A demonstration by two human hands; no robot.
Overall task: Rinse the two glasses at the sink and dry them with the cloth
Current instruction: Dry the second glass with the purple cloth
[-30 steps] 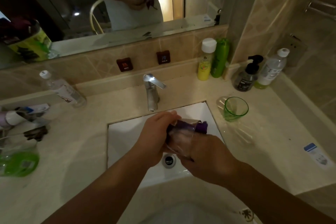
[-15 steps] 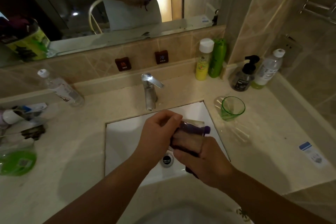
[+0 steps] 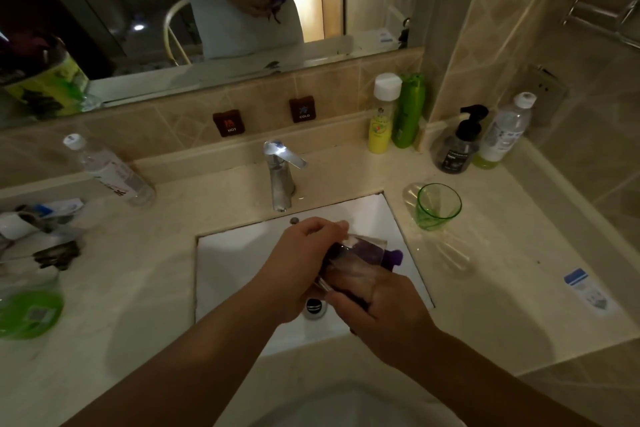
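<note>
**Drying the clear glass over the basin**

Nearest: both forearms reach in from the bottom edge, meeting over the white sink (image 3: pixel 242 253). Right hand (image 3: pixel 381 305) wraps the base end of a clear glass (image 3: pixel 349 260), fingers closed around it with purple cloth bunched under the palm. Left hand (image 3: pixel 304 253) curls over the upper side near the rim, fingers closed on the glass wall. The glass lies tilted, mouth pointing away and right; purple cloth (image 3: pixel 391 255) fills the inside and pokes out past the rim.

Doing it well, as I judge: keep one hand steady as the anchor and turn the glass against the cloth, pushing the fabric right down to the bottom corner. Squeeze lightly; thin wet glass may slip or crack. Staying over the basin catches drips.

Further out: a green glass (image 3: pixel 438 206) stands upright on the tabletop (image 3: pixel 502 253), right of the sink, well apart from the hands. The tap (image 3: pixel 282 177) shows no running water.

Hard to make out: the light is dim; the clear glass reads mostly by reflections, so whether water remains inside is unclear. Whether the green one is rinsed or dried cannot be told. Something transparent beside the green glass is too faint to identify. Items at left are blurred
</note>
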